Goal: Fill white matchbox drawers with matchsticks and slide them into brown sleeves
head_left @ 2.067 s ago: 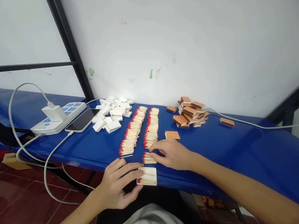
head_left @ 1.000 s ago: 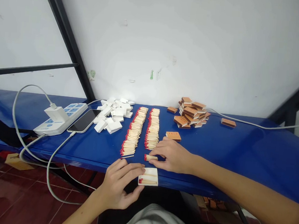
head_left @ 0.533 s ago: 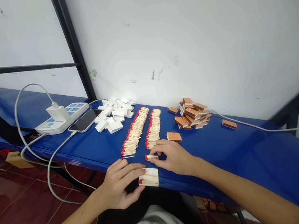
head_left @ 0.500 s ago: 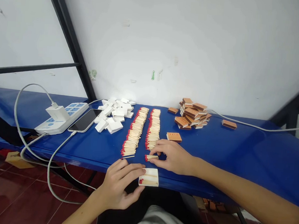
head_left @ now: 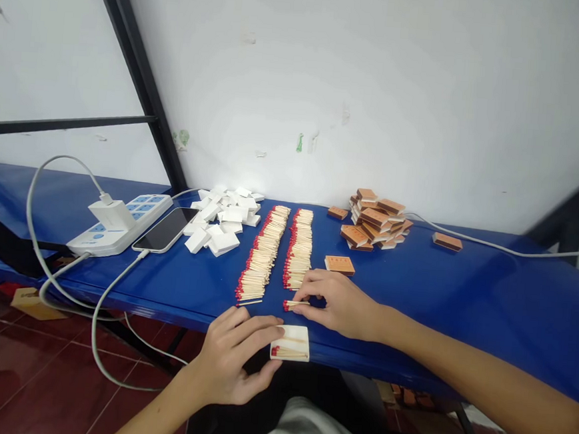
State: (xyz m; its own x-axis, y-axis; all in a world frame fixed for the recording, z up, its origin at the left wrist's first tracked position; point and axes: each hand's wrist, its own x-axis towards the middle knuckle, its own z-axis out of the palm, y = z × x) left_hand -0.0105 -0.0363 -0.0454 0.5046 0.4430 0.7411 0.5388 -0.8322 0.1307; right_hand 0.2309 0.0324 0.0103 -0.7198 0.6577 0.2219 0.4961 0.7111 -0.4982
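My left hand [head_left: 232, 358] holds a small white matchbox tray [head_left: 290, 343] at the near edge of the blue table [head_left: 463, 297]; a few red-tipped matches lie in the tray. My right hand [head_left: 339, 303] rests on the table just behind it, fingers pinched on a small bundle of matches [head_left: 293, 305]. Two long rows of red-tipped matches [head_left: 279, 251] run away from my right hand toward the wall.
A heap of white inner trays [head_left: 222, 220] lies left of the match rows. Orange matchbox sleeves [head_left: 375, 219] are piled at the back right, one sleeve [head_left: 340, 264] near my right hand. A phone [head_left: 165, 229], power strip [head_left: 118, 225] and cables sit at left.
The bundle under my right hand has shrunk from a wider clump to a few matches. Both hands stay nearly in place; the view has shifted slightly.
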